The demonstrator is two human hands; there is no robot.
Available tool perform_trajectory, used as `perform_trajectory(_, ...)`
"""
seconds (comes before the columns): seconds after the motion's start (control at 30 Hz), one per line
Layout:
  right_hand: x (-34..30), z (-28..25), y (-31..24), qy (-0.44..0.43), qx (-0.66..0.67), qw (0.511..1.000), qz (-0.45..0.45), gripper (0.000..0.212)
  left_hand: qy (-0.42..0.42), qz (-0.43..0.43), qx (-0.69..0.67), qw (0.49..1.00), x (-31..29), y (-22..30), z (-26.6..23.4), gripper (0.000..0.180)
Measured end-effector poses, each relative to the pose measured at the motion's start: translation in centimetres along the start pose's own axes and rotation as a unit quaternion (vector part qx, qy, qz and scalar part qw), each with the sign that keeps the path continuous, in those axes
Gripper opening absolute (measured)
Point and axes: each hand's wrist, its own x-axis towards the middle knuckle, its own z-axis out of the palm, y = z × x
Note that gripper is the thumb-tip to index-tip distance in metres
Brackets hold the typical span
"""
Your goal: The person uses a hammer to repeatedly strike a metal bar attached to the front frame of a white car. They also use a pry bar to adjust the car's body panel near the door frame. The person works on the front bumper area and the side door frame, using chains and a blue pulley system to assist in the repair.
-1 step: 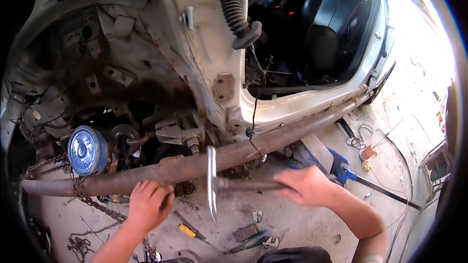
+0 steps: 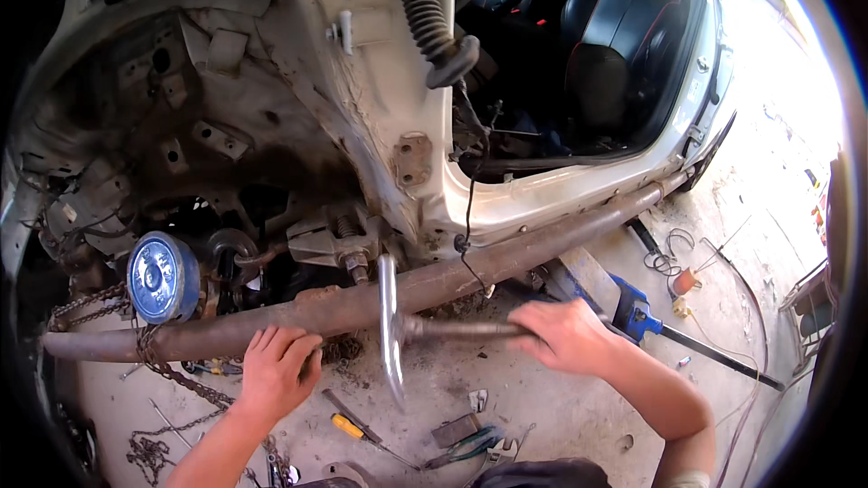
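Observation:
My right hand point(image 2: 565, 336) is closed round the dark handle of a hammer point(image 2: 390, 334). Its long, slim, shiny metal head stands nearly upright in front of a rusty steel pipe point(image 2: 434, 291), overlapping it in view; whether they touch I cannot tell. My left hand point(image 2: 278, 369) is at the near side of the pipe, left of the hammer, fingers curled against the thumb. A small dark bit shows at its fingertips, too small to name. The pipe runs along the lower edge of a stripped white car body point(image 2: 542, 217). A chain point(image 2: 147, 348) wraps the pipe's left part.
A round blue metal cap point(image 2: 163, 277) sits above the pipe at left. On the floor lie a yellow-handled screwdriver point(image 2: 347, 427), green-handled pliers point(image 2: 466, 447) and an adjustable wrench point(image 2: 500, 454). A blue jack point(image 2: 637, 314) with a long black handle stands at right, near cables and an orange plug point(image 2: 684, 282).
The hammer head has risen slightly and shifted a little left, with my right hand moving slightly up and left. My left hand has shifted slightly up, its fingers still curled.

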Motion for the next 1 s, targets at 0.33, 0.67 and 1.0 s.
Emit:
perform_trajectory(0.33,3.7,3.8,5.8,0.124,-0.042,0.989,-0.074,0.029,-0.008,0.012,0.192,0.981,-4.1,-1.5,4.9,0.070)
perform_trajectory(0.67,8.5,4.4,8.8,0.178,-0.087,0.979,-0.055,0.033,-0.025,0.005,0.262,0.965,-6.6,-3.6,6.7,0.083)
perform_trajectory(1.0,9.5,5.2,9.1,0.197,-0.078,0.976,-0.055,0.037,-0.009,-0.020,0.249,0.968,-6.5,-3.2,7.5,0.088)
